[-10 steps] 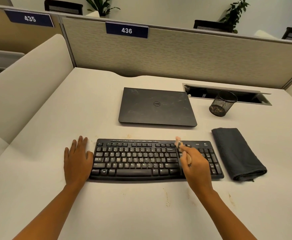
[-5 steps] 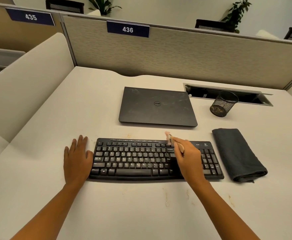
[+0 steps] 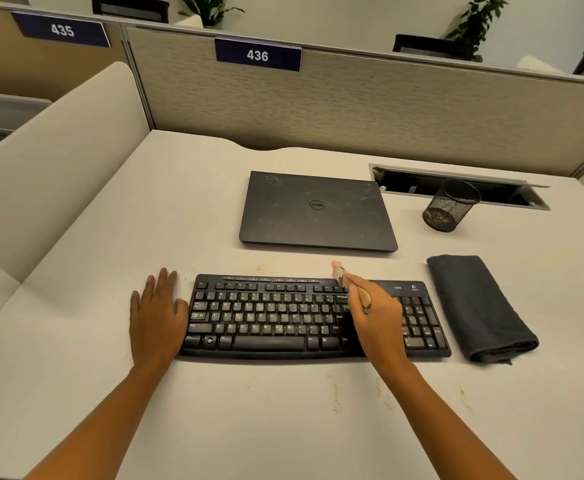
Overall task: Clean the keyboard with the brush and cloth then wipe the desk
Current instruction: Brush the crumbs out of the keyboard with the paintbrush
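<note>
Beige laminate desk (image 3: 249,427), front edge: brownish specks scattered between the forearms, not yet wiped.

Left hand (image 3: 157,320) lies flat with fingers straight, its thumb side against the left end of the black full-size keyboard (image 3: 266,317), bracing it. Pale dust shows on the letter keys.

Right hand (image 3: 377,320) is over the keyboard's right-centre, grip closed round the handle of a small wooden-handled brush (image 3: 344,277). The pale bristles point away, at the keyboard's back edge by the function row. The tip is blurred; cannot tell whether it touches.

Dark grey folded cloth (image 3: 480,306) lies on the desk just beside the keyboard's right end, untouched.

Judgement: brushing is the step in hand; cloth and desk wipe are to come. To do it well:
- Use short one-way strokes along the gaps between rows.
- Flick toward the back edge, so debris lands on bare desk, short of the laptop.
- Hold the left-hand brace firm and work leftward across the dusty rows.

Farther back sits a closed black laptop (image 3: 318,213). A black mesh pen cup (image 3: 451,206) stands toward the back right corner. A fabric partition (image 3: 352,109) runs along the back edge.
</note>
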{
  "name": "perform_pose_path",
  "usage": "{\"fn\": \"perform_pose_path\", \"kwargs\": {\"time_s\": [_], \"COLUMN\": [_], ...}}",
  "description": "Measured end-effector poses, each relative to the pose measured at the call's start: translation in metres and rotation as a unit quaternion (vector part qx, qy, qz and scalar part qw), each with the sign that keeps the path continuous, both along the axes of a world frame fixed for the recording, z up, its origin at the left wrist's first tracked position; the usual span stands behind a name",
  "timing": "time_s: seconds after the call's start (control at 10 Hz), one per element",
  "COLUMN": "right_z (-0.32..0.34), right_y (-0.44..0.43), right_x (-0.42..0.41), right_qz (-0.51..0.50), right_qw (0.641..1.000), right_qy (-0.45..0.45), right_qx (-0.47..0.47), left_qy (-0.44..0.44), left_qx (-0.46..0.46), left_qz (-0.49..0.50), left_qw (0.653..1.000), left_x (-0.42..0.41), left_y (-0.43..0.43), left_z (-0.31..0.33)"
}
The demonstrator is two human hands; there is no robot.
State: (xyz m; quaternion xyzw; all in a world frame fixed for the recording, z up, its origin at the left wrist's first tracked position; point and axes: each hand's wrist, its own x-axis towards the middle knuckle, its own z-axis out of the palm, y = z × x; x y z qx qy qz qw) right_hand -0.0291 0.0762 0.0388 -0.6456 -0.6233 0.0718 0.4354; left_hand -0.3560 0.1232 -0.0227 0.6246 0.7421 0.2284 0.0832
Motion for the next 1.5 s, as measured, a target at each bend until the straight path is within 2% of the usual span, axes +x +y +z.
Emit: {"fn": "perform_pose_path", "kwargs": {"time_s": [0.1, 0.2, 0.4, 0.6, 0.8, 1.1, 1.3, 1.5], "right_z": [0.003, -0.001, -0.005, 0.002, -0.004, -0.004, -0.001, -0.004], "right_y": [-0.003, -0.015, -0.004, -0.009, -0.005, -0.012, 0.003, -0.014], "right_x": [0.0, -0.004, -0.015, -0.013, -0.02, -0.022, -0.028, -0.027], "right_qz": [-0.027, -0.021, 0.041, -0.008, 0.031, 0.001, 0.037, 0.009], "right_qw": [0.998, 0.998, 0.999, 0.998, 0.999, 0.997, 0.997, 0.996], "right_qy": [0.04, 0.041, 0.0, 0.055, 0.044, 0.067, 0.063, 0.081], "right_qx": [0.028, 0.039, -0.013, 0.034, 0.002, 0.025, 0.009, 0.045], "left_qy": [-0.003, -0.003, 0.002, -0.003, -0.01, -0.011, -0.011, -0.007], "left_qx": [-0.001, -0.002, -0.004, -0.003, 0.0, 0.001, 0.0, 0.003], "left_qz": [0.0, 0.001, -0.001, -0.001, 0.0, 0.001, 0.0, 0.003], "left_qw": [1.0, 1.0, 1.0, 1.0, 1.0, 1.0, 1.0, 1.0], "left_x": [0.0, 0.0, 0.0, 0.001, 0.001, 0.001, 0.001, 0.001], "left_y": [0.0, 0.001, 0.001, 0.0, -0.001, -0.001, -0.001, 0.0], "left_z": [0.001, 0.0, 0.0, 0.001, 0.003, 0.003, 0.002, 0.001]}}
